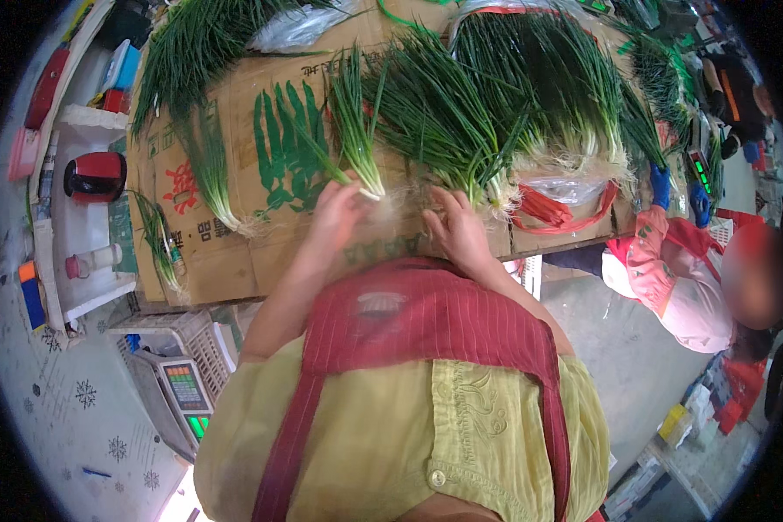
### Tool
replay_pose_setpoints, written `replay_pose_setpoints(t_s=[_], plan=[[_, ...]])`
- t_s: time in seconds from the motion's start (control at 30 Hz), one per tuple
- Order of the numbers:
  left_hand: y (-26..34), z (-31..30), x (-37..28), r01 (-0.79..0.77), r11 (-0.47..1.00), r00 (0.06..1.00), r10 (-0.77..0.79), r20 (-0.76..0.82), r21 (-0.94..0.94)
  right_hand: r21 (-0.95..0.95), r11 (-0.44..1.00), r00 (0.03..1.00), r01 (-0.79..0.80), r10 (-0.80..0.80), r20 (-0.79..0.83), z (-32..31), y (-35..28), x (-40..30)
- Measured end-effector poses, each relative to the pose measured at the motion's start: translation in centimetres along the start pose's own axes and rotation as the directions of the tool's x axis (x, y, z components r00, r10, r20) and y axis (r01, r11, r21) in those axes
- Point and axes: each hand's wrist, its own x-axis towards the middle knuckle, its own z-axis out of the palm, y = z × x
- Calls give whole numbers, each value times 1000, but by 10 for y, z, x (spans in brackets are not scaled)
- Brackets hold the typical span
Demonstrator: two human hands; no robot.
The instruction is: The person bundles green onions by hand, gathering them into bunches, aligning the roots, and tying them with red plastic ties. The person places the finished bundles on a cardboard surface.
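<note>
My left hand (342, 207) grips a small bunch of green onions (357, 140) near its white root end, above the cardboard-covered table. My right hand (455, 225) is beside the root end of a larger green onion pile (440, 107), its fingers apart and slightly curled; nothing plainly shows in them. Farther right, more green onions (554, 85) lie on clear plastic with a red plastic strap (554, 215) below their roots. Left of my hands, a thin bunch (212, 169) lies on the cardboard (280, 248), and a smaller one (156, 241) rests near the left corner.
A large green onion heap (196, 52) and clear plastic bag (307, 26) lie at the back. A co-worker with blue gloves (659, 186) handles greens at the right. A digital scale (183, 391) and plastic crate (199, 336) stand below left, beside white shelves (94, 300).
</note>
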Motion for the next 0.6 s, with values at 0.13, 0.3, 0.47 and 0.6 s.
replay_pose_setpoints(t_s=[0.13, 0.3, 0.47, 0.6], plan=[[-10, 0, -10, -44, 998, 998, 43, 35, 42, 217, 959, 965, 184, -218, 145, 2, -31, 35], [-12, 13, -17, -103, 990, 994, 104, -9, 94, 165, 973, 963, 159, -189, 192, 41, -37, 50], [-18, 13, -12, -155, 961, 985, 169, -43, 230, 144, 985, 971, 94, -122, 203, 49, -26, 52], [-21, 18, -8, -145, 977, 988, 152, -33, 156, 367, 930, 956, -29, -81, 280, 48, -13, 55]])
